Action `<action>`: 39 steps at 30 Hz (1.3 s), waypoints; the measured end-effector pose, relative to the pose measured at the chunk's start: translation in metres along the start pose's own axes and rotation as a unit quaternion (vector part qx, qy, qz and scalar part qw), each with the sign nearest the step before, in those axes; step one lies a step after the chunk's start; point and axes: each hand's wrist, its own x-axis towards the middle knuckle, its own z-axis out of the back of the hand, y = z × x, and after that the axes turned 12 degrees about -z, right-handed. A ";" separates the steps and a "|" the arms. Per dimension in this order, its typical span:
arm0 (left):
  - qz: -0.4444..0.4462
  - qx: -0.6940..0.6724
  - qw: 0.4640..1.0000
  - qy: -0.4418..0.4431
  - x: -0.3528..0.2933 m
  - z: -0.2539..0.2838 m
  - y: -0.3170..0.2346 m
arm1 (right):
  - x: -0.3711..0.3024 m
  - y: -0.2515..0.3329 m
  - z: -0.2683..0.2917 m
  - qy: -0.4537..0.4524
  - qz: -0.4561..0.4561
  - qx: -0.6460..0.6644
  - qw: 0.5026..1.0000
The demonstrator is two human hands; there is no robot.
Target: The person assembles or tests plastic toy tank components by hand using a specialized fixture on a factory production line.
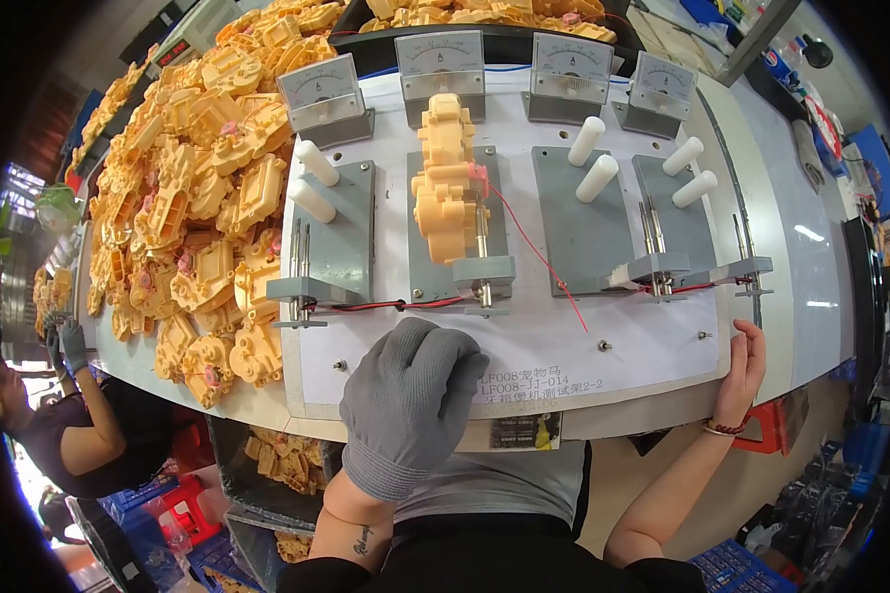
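My left hand, in a grey knit glove, is curled closed over the front edge of a white test board. Its fingertips are tucked under, so anything in them is hidden. My bare right hand rests against the board's right edge, fingers stretched out and holding nothing. Ahead of the left hand, an orange-yellow plastic gearbox housing sits on the second grey fixture plate. A thin red wire trails from its pink part towards the board's front. Metal probe pins stand beside the housing.
Several analog meters line the board's back. White pegs rise from the other plates. A large heap of similar housings lies at left, with a black bin of more behind. Another person works at far left.
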 end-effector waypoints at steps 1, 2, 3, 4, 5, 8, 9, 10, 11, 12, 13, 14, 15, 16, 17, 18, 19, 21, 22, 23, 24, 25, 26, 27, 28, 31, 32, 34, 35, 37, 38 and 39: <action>0.001 -0.001 1.000 0.000 0.001 0.000 0.000 | 0.001 0.000 0.000 -0.002 0.002 -0.004 1.000; 0.001 -0.001 1.000 -0.001 0.001 0.000 0.000 | 0.001 -0.001 0.000 -0.002 0.002 -0.004 1.000; -0.003 0.000 1.000 -0.004 0.000 0.000 0.001 | 0.001 -0.002 0.000 -0.002 -0.005 0.001 1.000; -0.007 0.000 1.000 -0.008 0.000 0.000 0.001 | 0.001 -0.003 0.000 -0.003 -0.011 0.006 1.000; -0.008 0.000 1.000 -0.010 0.001 0.000 0.001 | 0.001 -0.002 0.000 -0.004 -0.009 0.006 1.000; -0.002 0.003 1.000 -0.003 0.000 0.000 -0.001 | -0.001 -0.002 0.001 -0.001 -0.010 0.018 1.000; -0.006 0.006 1.000 -0.004 0.000 0.001 0.000 | -0.001 -0.002 0.002 0.002 -0.012 0.012 1.000; -0.009 0.010 1.000 -0.005 -0.001 0.001 0.000 | -0.002 -0.003 0.003 0.004 -0.015 0.006 1.000; -0.008 0.011 1.000 -0.007 -0.001 0.001 -0.001 | -0.002 -0.004 0.003 0.006 -0.013 0.007 1.000; 0.003 0.015 1.000 0.004 -0.002 0.003 -0.002 | -0.003 -0.005 0.004 0.007 -0.023 0.008 1.000; 0.014 0.020 1.000 0.017 -0.003 0.004 -0.003 | -0.004 -0.006 0.005 0.009 -0.032 0.009 0.999; 0.015 0.020 1.000 0.016 -0.005 0.005 -0.003 | -0.004 -0.007 0.005 0.010 -0.032 0.009 0.999; 0.006 0.027 0.999 0.037 -0.006 0.007 -0.001 | -0.005 -0.007 0.006 0.013 -0.024 0.011 1.000; -0.004 0.033 0.998 0.058 -0.007 0.007 -0.001 | -0.005 -0.007 0.006 0.015 -0.017 0.014 1.000; -0.001 0.033 0.998 0.060 -0.006 0.007 -0.001 | -0.006 -0.006 0.006 0.018 -0.019 0.013 1.000; -0.005 0.039 0.997 0.063 -0.006 0.006 -0.001 | -0.006 -0.005 0.006 0.018 -0.027 0.026 0.999; -0.008 0.045 0.997 0.066 -0.005 0.006 0.000 | -0.006 -0.005 0.006 0.017 -0.036 0.040 0.998; -0.014 0.048 0.996 0.067 -0.004 0.005 0.000 | -0.005 -0.005 0.005 0.017 -0.040 0.045 0.998; -0.024 0.050 0.996 0.065 -0.002 0.005 0.001 | -0.004 -0.005 0.005 0.012 -0.040 0.053 0.998; -0.020 0.049 0.996 0.068 0.000 0.005 0.001 | -0.003 -0.004 0.005 0.015 -0.043 0.050 0.998; -0.023 0.050 0.996 0.071 0.002 0.005 0.001 | -0.002 -0.003 0.005 0.016 -0.036 0.036 0.999; -0.027 0.052 0.996 0.074 0.005 0.004 0.001 | 0.001 -0.003 0.005 0.016 -0.029 0.022 0.999; -0.025 0.050 0.996 0.074 0.005 0.002 0.002 | 0.001 -0.004 0.005 0.016 -0.029 0.020 0.999; -0.033 0.049 0.996 0.072 0.007 0.001 0.004 | 0.002 -0.005 0.005 0.014 -0.030 0.025 0.999; -0.041 0.049 0.996 0.068 0.009 0.000 0.006 | 0.004 -0.004 0.005 0.011 -0.028 0.031 0.999; -0.030 0.060 0.996 0.050 0.004 0.007 0.008 | 0.004 -0.001 -0.003 0.034 -0.024 0.028 0.999; -0.015 0.077 0.996 0.038 0.000 0.014 0.006 | 0.003 0.003 -0.008 0.030 -0.028 0.021 0.999; 0.007 0.059 0.997 0.058 -0.004 0.023 -0.001 | 0.001 -0.004 -0.001 0.005 -0.070 -0.040 0.997; 0.013 0.041 0.995 0.087 -0.009 0.016 0.001 | 0.010 -0.024 0.017 0.018 -0.081 -0.032 0.996; -0.026 0.019 0.999 0.040 -0.009 -0.008 0.006 | 0.024 -0.042 0.025 0.010 -0.012 -0.079 0.997; -0.046 0.003 0.999 -0.017 -0.012 -0.017 0.010 | 0.007 -0.028 0.024 -0.037 0.068 -0.124 0.989; -0.051 -0.017 0.998 -0.014 -0.014 -0.016 0.011 | -0.001 -0.034 0.022 -0.077 -0.004 -0.087 0.993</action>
